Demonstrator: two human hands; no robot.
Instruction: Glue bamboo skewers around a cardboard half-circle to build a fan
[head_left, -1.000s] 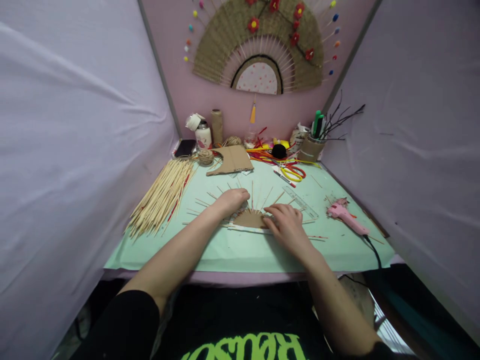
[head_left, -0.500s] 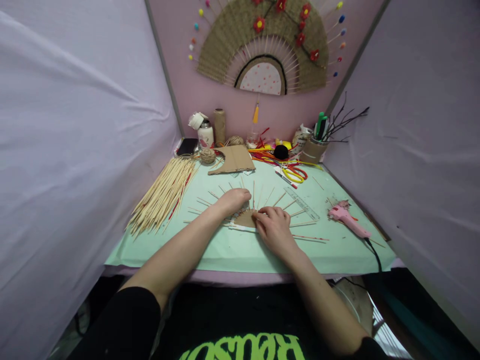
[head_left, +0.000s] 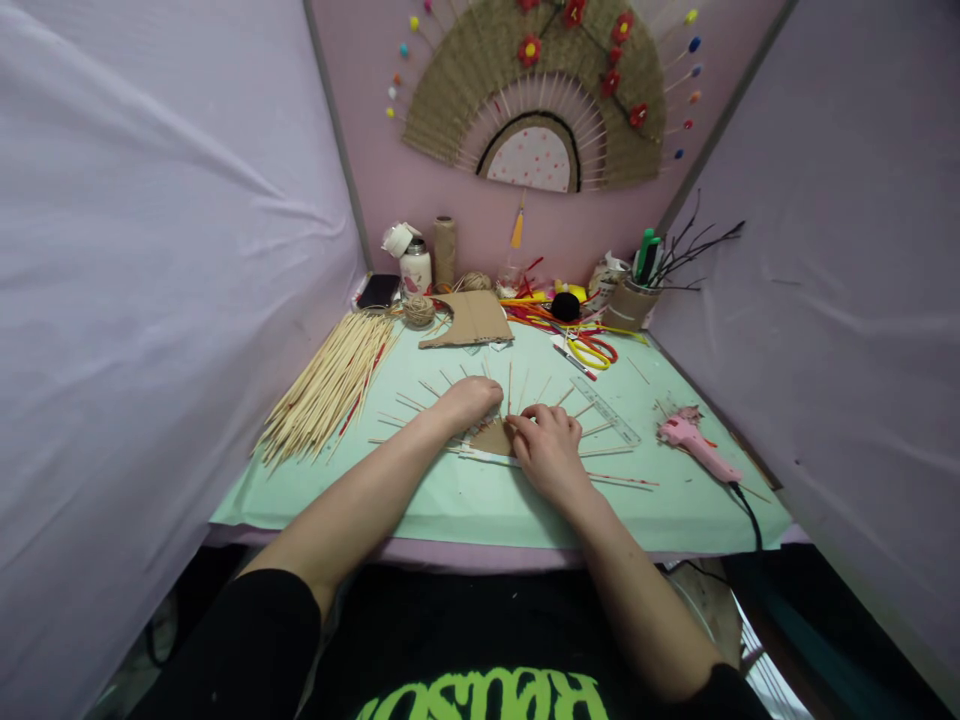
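A half-round piece of brown cardboard (head_left: 491,438) lies on the table with thin wooden sticks (head_left: 598,430) spreading from its curved edge like fan ribs. Over the upper left of that edge my left hand (head_left: 474,400) is closed, and its fingertips are mostly hidden from me. My right hand (head_left: 550,446) rests at the right part of the cardboard, thumb and index finger pinched together at the curved edge, close to the left fingertips. What either hand grips is too small or covered to make out.
A pink glue gun (head_left: 701,447) with a cord lies at the right. A clear ruler (head_left: 607,410), scissors (head_left: 590,352) and a pen (head_left: 575,362) lie beyond my right hand. A pile of sticks (head_left: 330,385) is at left, cut cardboard (head_left: 472,318) behind. A decorated fan (head_left: 532,100) hangs on the wall.
My right thumb and index finger have shifted slightly up toward the cardboard's curved edge. The left hand stays almost in place. The whole view has shifted a little.
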